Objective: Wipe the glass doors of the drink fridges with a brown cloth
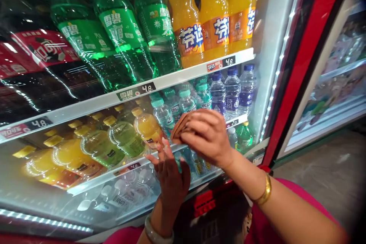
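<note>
My right hand [206, 135], with a gold bangle at its wrist, is closed around a folded brown cloth [183, 126]. Just below and to the left, my left hand [171, 169] has its fingers spread and holds nothing. It is raised close to the glass front of a drinks cooler, and a pale bangle circles that wrist. Beyond the hands, an orange juice bottle [147, 126] and teal-capped bottles [187, 101] stand on the middle shelf. Whether either hand touches the glass cannot be made out.
Large green bottles [121, 30], orange soda bottles [214, 15] and dark cola bottles [42, 53] fill the upper shelf. A red door frame [300, 57] runs down the right, beside another lit cooler.
</note>
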The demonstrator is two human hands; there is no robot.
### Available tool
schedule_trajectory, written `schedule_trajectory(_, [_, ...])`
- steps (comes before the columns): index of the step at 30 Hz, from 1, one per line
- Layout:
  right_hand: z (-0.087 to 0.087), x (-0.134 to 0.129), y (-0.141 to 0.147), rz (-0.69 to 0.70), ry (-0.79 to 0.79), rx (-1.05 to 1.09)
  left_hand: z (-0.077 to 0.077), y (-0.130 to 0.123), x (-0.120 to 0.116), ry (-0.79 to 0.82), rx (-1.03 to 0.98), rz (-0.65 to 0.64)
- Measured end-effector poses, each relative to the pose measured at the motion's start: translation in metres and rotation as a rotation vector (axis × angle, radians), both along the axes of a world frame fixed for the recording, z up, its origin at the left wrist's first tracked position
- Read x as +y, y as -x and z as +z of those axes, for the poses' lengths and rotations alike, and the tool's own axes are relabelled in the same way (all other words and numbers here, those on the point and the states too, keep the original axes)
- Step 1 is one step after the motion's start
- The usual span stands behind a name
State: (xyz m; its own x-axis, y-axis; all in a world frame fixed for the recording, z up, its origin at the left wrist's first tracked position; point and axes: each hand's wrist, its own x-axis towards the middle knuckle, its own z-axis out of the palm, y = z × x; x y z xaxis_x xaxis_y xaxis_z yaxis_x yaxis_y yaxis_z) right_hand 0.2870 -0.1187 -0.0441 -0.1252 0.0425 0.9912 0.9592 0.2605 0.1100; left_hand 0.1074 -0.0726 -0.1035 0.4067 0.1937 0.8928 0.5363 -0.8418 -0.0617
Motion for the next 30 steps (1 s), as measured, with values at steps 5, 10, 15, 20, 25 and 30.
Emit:
schedule_trajectory(5, [0.006, -0.015, -0.018, -0.064, 0.050, 0.172, 0.001, -0.001, 0.003, -0.009, -0.026, 0.041])
schedule_trajectory(10, [-0.012, -0.006, 0.019, -0.011, 0.109, -0.009, 0.001, -0.004, 0.004, -0.013, 0.019, 0.010])
schedule_trajectory(15, [0.001, -0.014, -0.024, 0.007, 0.081, -0.008, 0.010, 0.000, 0.005, -0.034, -0.006, 0.066])
schedule_trajectory(20, [-0.001, -0.025, -0.056, -0.120, 0.023, 0.125, 0.016, 0.017, 0.011, -0.018, 0.004, 0.141])
schedule_trajectory(25, [-0.012, -0.015, -0.003, -0.057, 0.087, -0.003, 0.012, 0.018, 0.008, -0.007, 0.002, 0.157])
schedule_trajectory(30, [0.003, -0.011, -0.023, -0.036, 0.038, -0.039, 0.000, 0.016, 0.004, 0.006, 0.042, 0.179])
